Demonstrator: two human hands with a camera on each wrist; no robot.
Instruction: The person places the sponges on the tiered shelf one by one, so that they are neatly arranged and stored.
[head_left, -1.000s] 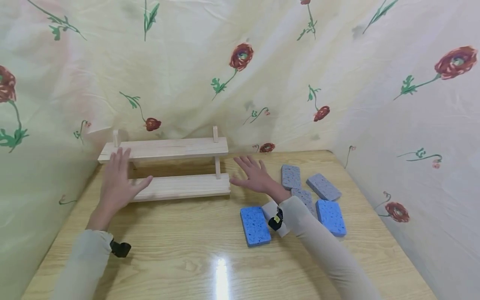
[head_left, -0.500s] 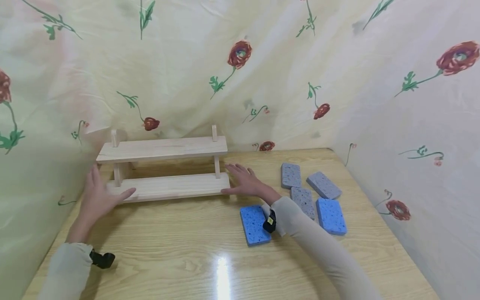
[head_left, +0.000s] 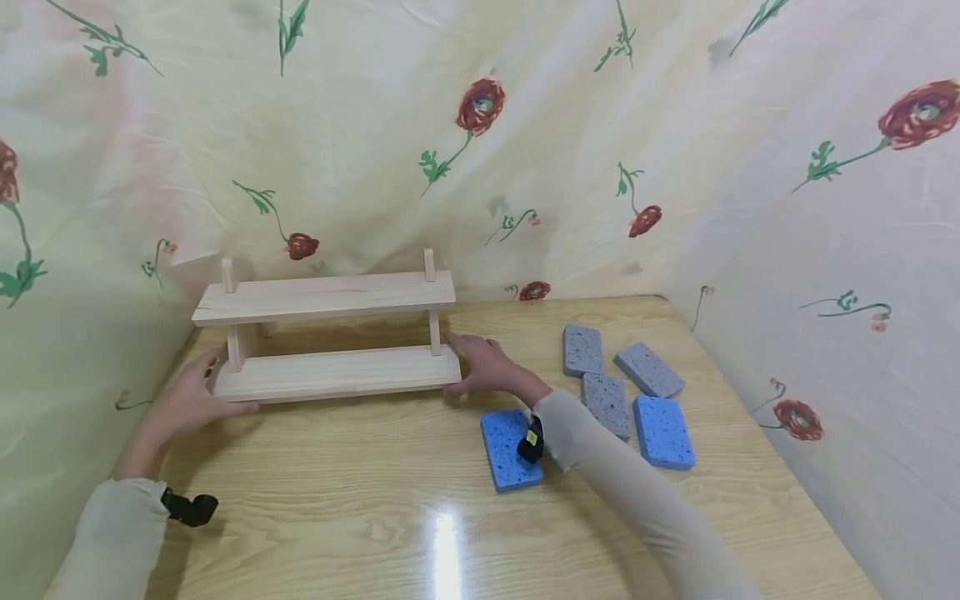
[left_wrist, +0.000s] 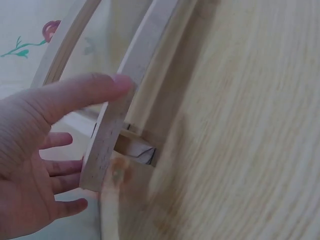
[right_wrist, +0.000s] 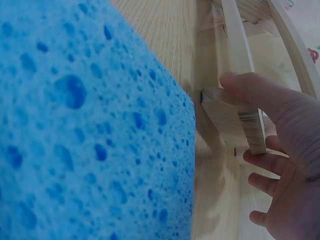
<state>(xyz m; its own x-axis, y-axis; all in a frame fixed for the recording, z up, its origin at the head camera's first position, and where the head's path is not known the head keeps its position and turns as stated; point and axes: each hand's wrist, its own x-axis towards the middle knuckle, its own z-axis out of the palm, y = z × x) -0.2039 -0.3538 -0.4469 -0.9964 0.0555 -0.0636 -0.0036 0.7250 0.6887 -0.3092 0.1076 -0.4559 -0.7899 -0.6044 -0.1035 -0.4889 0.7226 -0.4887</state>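
Observation:
A two-tier pale wooden shelf (head_left: 337,375) stands at the back left of the table. My left hand (head_left: 180,402) grips the left end of its lower board, thumb along the front edge; in the left wrist view that thumb (left_wrist: 90,92) lies across the board's edge with the fingers behind. At the opposite end my right hand (head_left: 487,371) holds the same board, and the right wrist view shows its thumb (right_wrist: 255,90) on the front and fingers at the end. A blue sponge (head_left: 501,454) lies under the right wrist, filling much of the right wrist view.
Grey speckled sponges (head_left: 582,350) and another blue sponge (head_left: 663,432) lie on the wooden table (head_left: 360,492) at the right. Floral cloth (head_left: 375,167) hangs behind the shelf and along both sides.
My left hand has come down and left from in front of the shelf to its lower board's left end. My right hand has closed in on the right end. The shelf stays in place.

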